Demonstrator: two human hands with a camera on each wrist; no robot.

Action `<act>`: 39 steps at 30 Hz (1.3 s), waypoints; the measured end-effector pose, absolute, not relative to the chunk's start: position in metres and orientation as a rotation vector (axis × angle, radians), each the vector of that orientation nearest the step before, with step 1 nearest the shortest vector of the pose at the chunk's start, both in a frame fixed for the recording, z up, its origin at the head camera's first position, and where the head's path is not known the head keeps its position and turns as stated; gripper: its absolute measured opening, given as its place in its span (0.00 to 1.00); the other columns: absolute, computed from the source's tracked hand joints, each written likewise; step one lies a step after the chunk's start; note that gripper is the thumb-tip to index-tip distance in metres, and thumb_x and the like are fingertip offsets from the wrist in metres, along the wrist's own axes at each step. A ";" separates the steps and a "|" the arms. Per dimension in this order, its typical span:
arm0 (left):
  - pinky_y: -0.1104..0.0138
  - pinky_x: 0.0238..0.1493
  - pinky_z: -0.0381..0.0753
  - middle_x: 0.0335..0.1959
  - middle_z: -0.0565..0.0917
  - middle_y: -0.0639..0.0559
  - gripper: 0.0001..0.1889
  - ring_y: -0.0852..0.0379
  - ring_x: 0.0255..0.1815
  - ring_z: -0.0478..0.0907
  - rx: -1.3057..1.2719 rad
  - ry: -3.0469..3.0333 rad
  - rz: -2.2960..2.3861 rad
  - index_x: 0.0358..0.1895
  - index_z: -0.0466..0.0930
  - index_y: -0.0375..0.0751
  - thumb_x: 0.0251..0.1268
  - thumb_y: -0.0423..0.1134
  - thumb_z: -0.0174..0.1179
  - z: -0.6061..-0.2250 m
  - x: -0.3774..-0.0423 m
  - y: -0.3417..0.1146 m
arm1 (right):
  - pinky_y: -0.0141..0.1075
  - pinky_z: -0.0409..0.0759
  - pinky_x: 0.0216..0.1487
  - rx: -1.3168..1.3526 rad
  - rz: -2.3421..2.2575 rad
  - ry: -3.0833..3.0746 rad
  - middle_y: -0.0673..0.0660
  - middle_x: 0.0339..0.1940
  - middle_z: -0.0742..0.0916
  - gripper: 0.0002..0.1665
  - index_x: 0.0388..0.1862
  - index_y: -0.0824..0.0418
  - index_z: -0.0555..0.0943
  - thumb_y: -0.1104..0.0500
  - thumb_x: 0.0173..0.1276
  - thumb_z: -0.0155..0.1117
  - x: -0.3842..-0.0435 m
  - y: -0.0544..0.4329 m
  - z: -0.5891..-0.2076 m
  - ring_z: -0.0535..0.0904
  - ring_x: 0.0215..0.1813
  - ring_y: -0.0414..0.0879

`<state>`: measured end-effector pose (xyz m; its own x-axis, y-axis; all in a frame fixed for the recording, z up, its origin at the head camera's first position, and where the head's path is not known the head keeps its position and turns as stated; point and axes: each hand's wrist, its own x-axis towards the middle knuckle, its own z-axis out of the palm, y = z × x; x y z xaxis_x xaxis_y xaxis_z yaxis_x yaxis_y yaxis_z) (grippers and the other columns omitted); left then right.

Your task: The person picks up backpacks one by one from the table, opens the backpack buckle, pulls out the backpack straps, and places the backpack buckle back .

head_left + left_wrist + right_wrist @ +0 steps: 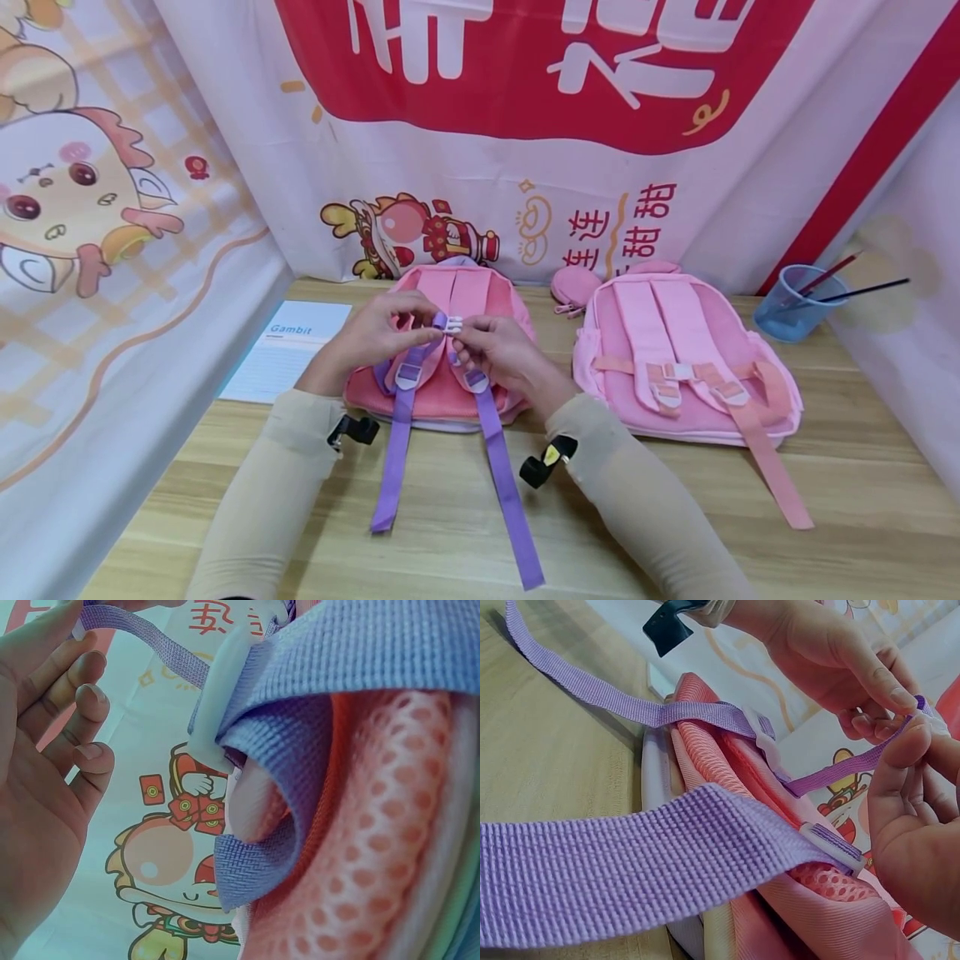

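A pink backpack with purple straps lies on the table, its shoulder-strap side up. Over its middle, my left hand and right hand meet at a small white plastic buckle. The left thumb and fingers pinch the buckle's left end, where a purple strap loops through. From the right, the other thumb and index finger pinch its other end. I cannot tell whether the halves are clicked together. Two purple strap tails hang from white adjusters towards the front.
On the right lies a second pink backpack, its chest straps joined by a white buckle. A round pink pouch sits beside it. A blue cup with two pencil-like sticks stands at the back right. A notebook lies left, partly behind my left arm.
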<state>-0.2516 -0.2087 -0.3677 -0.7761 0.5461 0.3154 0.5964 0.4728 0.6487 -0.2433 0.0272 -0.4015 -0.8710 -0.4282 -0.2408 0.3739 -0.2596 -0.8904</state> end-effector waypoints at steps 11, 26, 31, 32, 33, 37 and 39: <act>0.62 0.40 0.74 0.40 0.88 0.56 0.07 0.52 0.38 0.75 -1.036 -2.660 -1.179 0.47 0.89 0.49 0.70 0.39 0.74 -0.369 -0.253 -0.207 | 0.29 0.81 0.33 -0.052 -2.155 1.483 0.52 0.30 0.86 0.10 0.51 0.65 0.82 0.63 0.87 0.53 -0.242 0.030 -0.402 0.78 0.29 0.40; 0.63 0.41 0.74 0.39 0.86 0.56 0.07 0.52 0.40 0.75 -1.033 -2.668 -1.184 0.48 0.90 0.50 0.70 0.39 0.75 -0.369 -0.252 -0.207 | 0.29 0.70 0.18 -0.167 -2.080 1.602 0.52 0.28 0.89 0.15 0.51 0.65 0.86 0.55 0.86 0.57 -0.238 0.044 -0.399 0.81 0.25 0.40; 0.63 0.41 0.73 0.39 0.87 0.56 0.08 0.52 0.39 0.74 -1.044 -2.670 -1.196 0.48 0.90 0.49 0.69 0.40 0.75 -0.369 -0.253 -0.206 | 0.30 0.71 0.18 -0.169 -2.079 1.611 0.53 0.28 0.88 0.17 0.49 0.67 0.85 0.55 0.87 0.55 -0.237 0.045 -0.398 0.81 0.25 0.41; 0.63 0.41 0.73 0.39 0.87 0.56 0.08 0.52 0.39 0.74 -1.045 -2.677 -1.191 0.48 0.90 0.49 0.69 0.40 0.75 -0.368 -0.253 -0.206 | 0.30 0.72 0.19 -0.162 -2.081 1.612 0.53 0.29 0.88 0.17 0.49 0.67 0.85 0.55 0.87 0.56 -0.237 0.044 -0.398 0.81 0.26 0.42; 0.62 0.41 0.73 0.39 0.86 0.56 0.08 0.52 0.39 0.74 -1.045 -2.685 -1.188 0.49 0.91 0.50 0.70 0.40 0.75 -0.368 -0.253 -0.206 | 0.30 0.73 0.20 -0.159 -2.079 1.621 0.53 0.29 0.88 0.17 0.50 0.67 0.85 0.54 0.87 0.56 -0.237 0.044 -0.397 0.82 0.26 0.42; 0.61 0.42 0.74 0.40 0.86 0.57 0.08 0.52 0.40 0.74 -1.044 -2.713 -1.159 0.49 0.90 0.52 0.71 0.42 0.75 -0.368 -0.253 -0.206 | 0.30 0.81 0.28 -0.136 -2.064 1.671 0.53 0.31 0.87 0.16 0.52 0.66 0.85 0.53 0.86 0.60 -0.237 0.043 -0.395 0.82 0.29 0.42; 0.61 0.42 0.74 0.40 0.86 0.58 0.08 0.52 0.40 0.74 -1.047 -2.719 -1.147 0.50 0.90 0.52 0.71 0.43 0.74 -0.367 -0.253 -0.205 | 0.31 0.83 0.31 -0.121 -2.053 1.709 0.53 0.31 0.87 0.15 0.53 0.65 0.85 0.54 0.85 0.61 -0.237 0.042 -0.394 0.82 0.30 0.42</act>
<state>-0.2527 -0.2051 -0.3670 -0.7765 0.5767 0.2539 0.5843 0.5080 0.6329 -0.2373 0.0424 -0.3938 -0.8887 -0.4011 -0.2222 0.2912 -0.1192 -0.9492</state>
